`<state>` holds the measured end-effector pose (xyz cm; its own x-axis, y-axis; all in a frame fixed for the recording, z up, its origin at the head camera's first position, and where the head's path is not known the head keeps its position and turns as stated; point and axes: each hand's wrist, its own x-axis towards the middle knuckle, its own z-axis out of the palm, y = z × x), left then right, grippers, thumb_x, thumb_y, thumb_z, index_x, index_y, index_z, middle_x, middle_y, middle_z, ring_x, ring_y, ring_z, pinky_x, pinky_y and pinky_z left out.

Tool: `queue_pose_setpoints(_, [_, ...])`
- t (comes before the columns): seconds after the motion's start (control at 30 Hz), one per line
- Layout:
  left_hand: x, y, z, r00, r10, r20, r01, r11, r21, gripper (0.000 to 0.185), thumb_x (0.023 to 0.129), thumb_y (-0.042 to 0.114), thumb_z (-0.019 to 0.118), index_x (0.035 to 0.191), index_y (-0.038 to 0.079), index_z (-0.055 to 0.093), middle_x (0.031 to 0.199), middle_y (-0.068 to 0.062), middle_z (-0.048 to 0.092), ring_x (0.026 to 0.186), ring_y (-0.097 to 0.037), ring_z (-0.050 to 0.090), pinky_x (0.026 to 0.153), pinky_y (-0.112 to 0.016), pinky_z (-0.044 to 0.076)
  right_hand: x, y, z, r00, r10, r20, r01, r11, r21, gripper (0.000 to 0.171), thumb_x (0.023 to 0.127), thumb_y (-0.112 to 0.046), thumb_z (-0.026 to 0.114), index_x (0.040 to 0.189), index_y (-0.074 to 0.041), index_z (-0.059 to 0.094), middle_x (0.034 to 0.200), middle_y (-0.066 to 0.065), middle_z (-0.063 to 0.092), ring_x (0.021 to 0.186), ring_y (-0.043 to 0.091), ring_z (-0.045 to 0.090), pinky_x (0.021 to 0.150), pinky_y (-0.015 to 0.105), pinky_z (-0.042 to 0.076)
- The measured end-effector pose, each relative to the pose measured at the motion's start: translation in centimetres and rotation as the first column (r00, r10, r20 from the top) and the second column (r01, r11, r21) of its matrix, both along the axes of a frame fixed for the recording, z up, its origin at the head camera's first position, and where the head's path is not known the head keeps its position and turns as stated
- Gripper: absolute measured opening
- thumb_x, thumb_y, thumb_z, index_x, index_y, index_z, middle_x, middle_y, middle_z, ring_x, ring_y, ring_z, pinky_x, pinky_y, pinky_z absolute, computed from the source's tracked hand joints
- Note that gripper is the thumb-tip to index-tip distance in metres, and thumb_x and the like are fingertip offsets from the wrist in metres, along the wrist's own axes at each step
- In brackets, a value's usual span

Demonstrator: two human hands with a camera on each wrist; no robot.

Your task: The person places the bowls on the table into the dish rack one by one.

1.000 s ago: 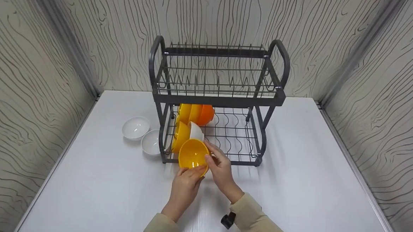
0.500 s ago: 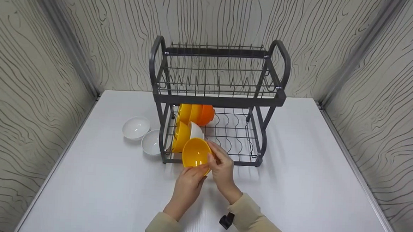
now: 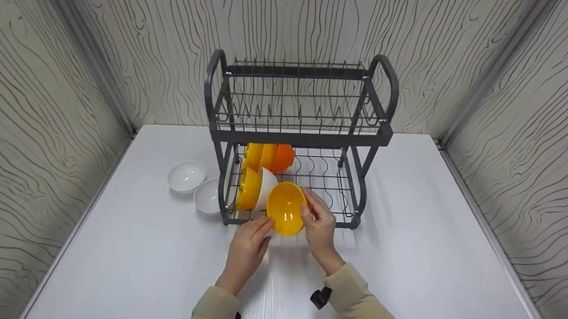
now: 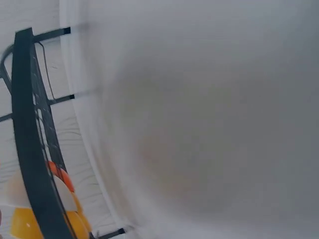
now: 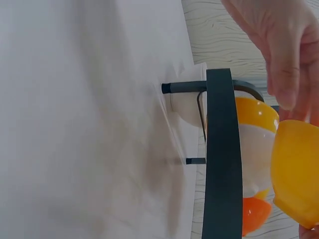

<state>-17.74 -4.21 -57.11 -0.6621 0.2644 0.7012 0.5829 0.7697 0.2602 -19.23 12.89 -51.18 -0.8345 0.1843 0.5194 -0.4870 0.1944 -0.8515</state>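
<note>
My right hand [image 3: 322, 227] grips a yellow bowl [image 3: 287, 209] by its right rim, thumb at the inner edge and fingers behind. The bowl is tilted, its hollow facing me, over the front edge of the rack's lower tier. My left hand [image 3: 249, 245] has extended fingertips at the bowl's lower left rim; its thumb stands apart from the bowl in the right wrist view, where the left hand [image 5: 286, 55] hangs above the yellow bowl [image 5: 298, 172]. Just left of the held bowl, a white bowl [image 3: 266, 185] leans against a yellow bowl [image 3: 248, 189] in the rack.
A dark two-tier dish rack [image 3: 300, 140] stands on the white table [image 3: 435, 245]. Behind the front bowls sit yellow bowls [image 3: 260, 156] and an orange bowl [image 3: 284, 158]. Two white bowls, one farther left [image 3: 187, 176] and one nearer the rack [image 3: 207, 197], lie on the table.
The yellow bowl has moved right and slightly up with my right hand, baring more of the white bowl behind. My left hand has slid from the bowl's lower right rim to its lower left.
</note>
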Motion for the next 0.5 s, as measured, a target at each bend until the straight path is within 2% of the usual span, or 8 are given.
queue_pose_setpoints(0.1, [-0.9, -0.8, -0.2, 0.998, 0.049, 0.024, -0.050, 0.999, 0.018, 0.042, 0.075, 0.008, 0.074, 0.116, 0.011, 0.064, 0.114, 0.000, 0.065, 0.104, -0.016, 0.060, 0.093, -0.033, 0.049, -0.8, 0.6, -1.2, 0.999, -0.025, -0.047, 0.026, 1.000, 0.016, 0.033, 0.087, 0.004, 0.056, 0.120, 0.006, 0.057, 0.123, 0.023, 0.057, 0.113, -0.003, 0.052, 0.091, 0.015, 0.045])
queue_pose_setpoints(0.17, [-1.5, -1.2, -0.4, 0.994, 0.088, 0.071, -0.089, 0.996, 0.018, 0.040, 0.077, 0.007, 0.073, 0.115, 0.011, 0.064, 0.111, 0.000, 0.066, 0.102, -0.017, 0.061, 0.093, -0.034, 0.049, -1.1, 1.0, -1.7, 0.998, -0.037, -0.054, 0.039, 0.999, 0.024, 0.034, 0.087, 0.004, 0.056, 0.120, 0.006, 0.057, 0.123, 0.023, 0.057, 0.114, 0.000, 0.053, 0.091, 0.015, 0.045])
queue_pose_setpoints(0.27, [-2.3, -1.7, -0.8, 0.979, 0.140, 0.150, -0.140, 0.990, -0.012, 0.034, 0.079, 0.010, 0.071, 0.112, 0.011, 0.065, 0.107, -0.001, 0.068, 0.100, -0.018, 0.062, 0.094, -0.037, 0.048, -0.8, 1.1, -0.9, 0.998, -0.054, -0.031, 0.055, 0.998, 0.038, 0.034, 0.086, 0.006, 0.055, 0.120, 0.008, 0.056, 0.123, 0.024, 0.056, 0.113, 0.005, 0.055, 0.091, 0.013, 0.045])
queue_pose_setpoints(0.37, [-2.8, -2.0, -0.9, 0.956, 0.180, 0.234, -0.170, 0.984, -0.063, 0.028, 0.082, 0.015, 0.068, 0.110, 0.012, 0.067, 0.106, -0.001, 0.069, 0.100, -0.018, 0.062, 0.097, -0.039, 0.045, -0.2, 1.1, 0.4, 0.997, -0.065, -0.043, 0.067, 0.996, 0.051, 0.034, 0.085, 0.009, 0.055, 0.119, 0.010, 0.056, 0.122, 0.028, 0.056, 0.111, 0.009, 0.056, 0.089, 0.012, 0.045])
queue_pose_setpoints(0.5, [-3.2, -2.1, -1.1, 0.946, 0.182, 0.269, -0.168, 0.983, -0.073, 0.021, 0.083, 0.013, 0.067, 0.104, 0.014, 0.069, 0.101, 0.001, 0.071, 0.097, -0.018, 0.063, 0.097, -0.039, 0.044, 0.1, 1.1, 1.5, 0.995, -0.084, -0.055, 0.087, 0.994, 0.064, 0.033, 0.084, 0.009, 0.056, 0.117, 0.011, 0.056, 0.120, 0.028, 0.057, 0.108, 0.003, 0.056, 0.086, 0.011, 0.047])
